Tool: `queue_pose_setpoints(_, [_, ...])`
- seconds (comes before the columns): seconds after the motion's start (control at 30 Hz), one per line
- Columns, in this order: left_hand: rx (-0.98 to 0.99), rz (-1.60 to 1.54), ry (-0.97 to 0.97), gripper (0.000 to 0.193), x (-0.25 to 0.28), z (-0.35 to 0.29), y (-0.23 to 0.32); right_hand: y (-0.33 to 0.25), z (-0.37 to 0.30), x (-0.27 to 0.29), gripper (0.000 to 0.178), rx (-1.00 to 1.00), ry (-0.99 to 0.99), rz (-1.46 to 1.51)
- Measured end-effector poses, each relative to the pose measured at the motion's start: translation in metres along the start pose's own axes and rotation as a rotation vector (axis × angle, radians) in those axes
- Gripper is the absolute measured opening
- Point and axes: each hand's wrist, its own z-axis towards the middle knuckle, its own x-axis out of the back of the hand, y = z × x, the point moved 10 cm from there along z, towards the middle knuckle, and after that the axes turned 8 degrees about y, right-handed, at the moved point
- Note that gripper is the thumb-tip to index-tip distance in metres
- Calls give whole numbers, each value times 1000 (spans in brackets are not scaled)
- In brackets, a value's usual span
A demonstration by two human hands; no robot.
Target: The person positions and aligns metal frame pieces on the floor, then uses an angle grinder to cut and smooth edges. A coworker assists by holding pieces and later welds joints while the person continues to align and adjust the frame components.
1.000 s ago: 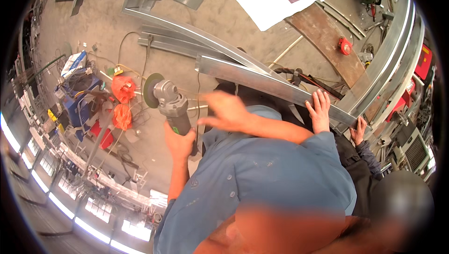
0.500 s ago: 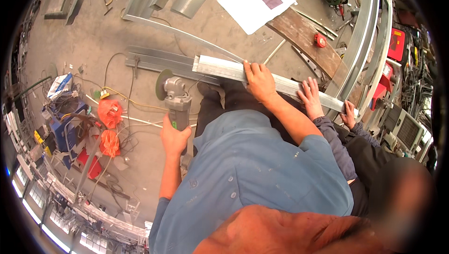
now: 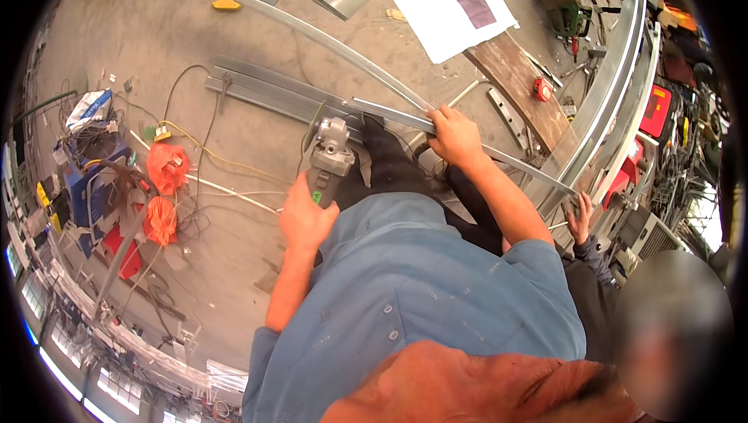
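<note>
Turned edge-on since half a second ago, one long silvery metal channel (image 3: 389, 113) now shows a narrow side, the right hand (image 3: 454, 136) gripping its middle. Nearer its left end than before is one grey angle grinder (image 3: 333, 150), its green label (image 3: 316, 196) too small to read, the left hand (image 3: 305, 216) wrapped round its body. Only one co-worker's hand (image 3: 579, 219), fingers spread, shows by the channel's right end, where two pressed earlier.

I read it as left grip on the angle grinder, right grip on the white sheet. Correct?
Not quite: the right grip is on the long metal piece, not the white sheet, as the head view shows. The left grip is on the angle grinder, as you said.
</note>
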Motion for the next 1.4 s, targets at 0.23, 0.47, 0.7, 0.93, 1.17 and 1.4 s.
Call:
queue_pose_setpoints(0.23, [13,-7,33,82,-11,-9,19,-10,2,3,28,7,0,-44])
queue_pose_setpoints(0.47, [57,6,29,81,-20,-19,34,-9,2,1,28,33,-18,-20])
queue_pose_setpoints(0.7, [86,2,92,77,-24,-28,49,-6,3,-3,31,24,-53,15])
queue_pose_setpoints(0.93, [175,44,66,84,-31,-28,50,-2,5,-7,35,11,-95,62])
queue_pose_setpoints(1.17, [157,108,109,79,-32,-23,59,-2,6,-6,31,12,-101,67])
queue_pose_setpoints(1.4, [157,156,102,79,-34,-21,60,-4,8,-2,29,45,-75,56])
